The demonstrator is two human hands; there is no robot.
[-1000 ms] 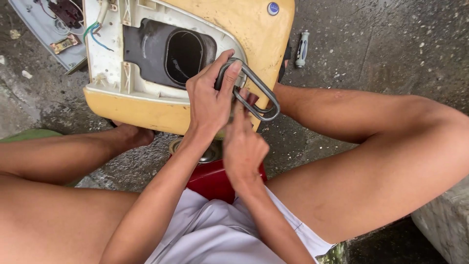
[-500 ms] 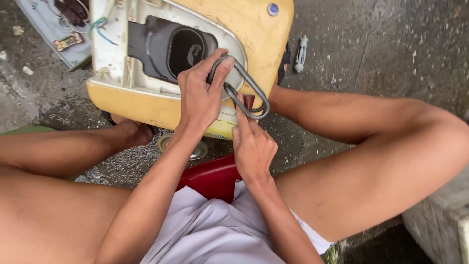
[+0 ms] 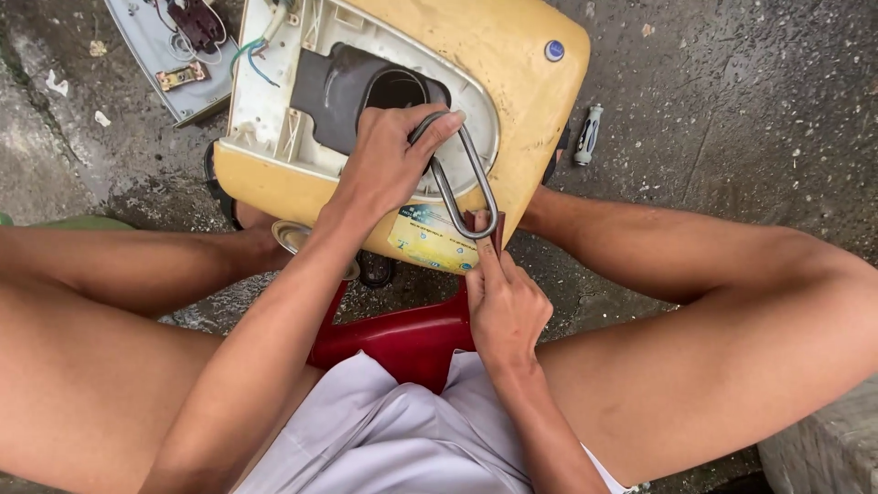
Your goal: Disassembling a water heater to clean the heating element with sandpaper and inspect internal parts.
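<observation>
A yellow and white appliance housing [image 3: 512,64] lies on the wet concrete between my knees, its dark inner opening [image 3: 343,82] facing up. My left hand [image 3: 389,160] grips the top of a looped grey metal tube [image 3: 476,183], a heating element, over the housing's front edge. My right hand [image 3: 503,306] is just below, its fingers pinching the loop's lower end next to a dark red part [image 3: 497,229]. A label [image 3: 430,242] shows on the housing's front wall.
A grey cover plate [image 3: 155,46] with wires and a terminal block lies at the top left. A small grey cylindrical tool [image 3: 587,134] rests on the concrete at the right. I sit on a red stool [image 3: 402,334]. A round metal piece [image 3: 293,238] lies under the housing.
The view has shifted so the housing sits higher and more to the left. My right hand has dropped lower, to the loop's bottom end. My left hand stays on the loop's top.
</observation>
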